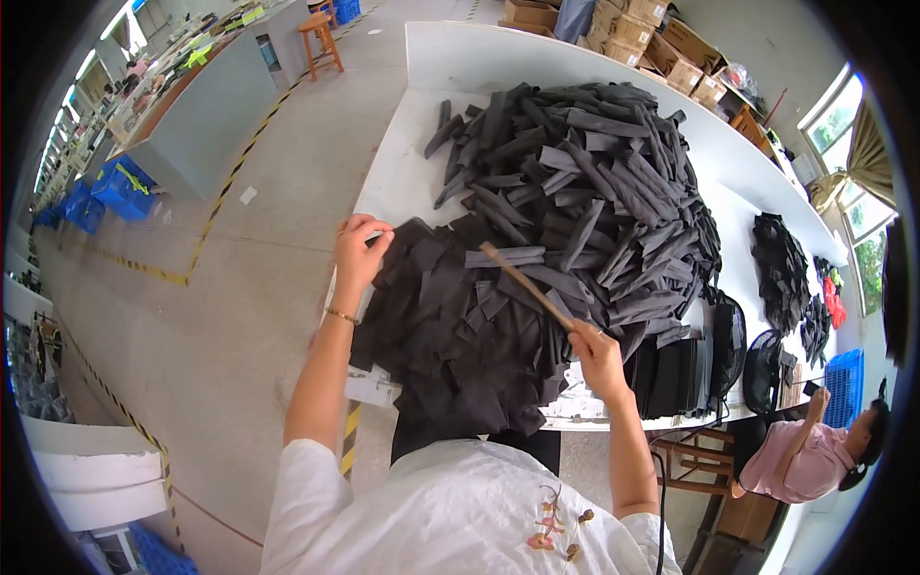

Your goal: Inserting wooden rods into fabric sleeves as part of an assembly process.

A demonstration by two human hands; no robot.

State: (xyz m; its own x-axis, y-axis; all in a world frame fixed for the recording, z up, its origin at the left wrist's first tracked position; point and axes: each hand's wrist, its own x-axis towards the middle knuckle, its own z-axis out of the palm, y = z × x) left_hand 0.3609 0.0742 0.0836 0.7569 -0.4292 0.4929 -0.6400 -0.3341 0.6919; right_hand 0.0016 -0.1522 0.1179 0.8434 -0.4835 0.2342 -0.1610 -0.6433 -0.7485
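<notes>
My right hand (599,360) grips one end of a thin wooden stick (527,281). The stick slants up and left over the black pieces, its far tip near a rolled black piece. My left hand (360,251) is at the left edge of the table, fingers pinched together; a dark bit shows by the fingertips, but what they hold cannot be made out. Between and below my hands lies a heap of flat black fabric pieces (460,326), hanging over the near table edge. Beyond it rises a large pile of black fabric tubes (613,172).
The white table (393,172) has a raised back wall. At right stand a stack of black pieces (676,379), dark mesh items (728,340) and another black pile (781,273). A seated person in pink (800,455) works beside a blue basket (843,388). Cardboard boxes (632,34) stand behind.
</notes>
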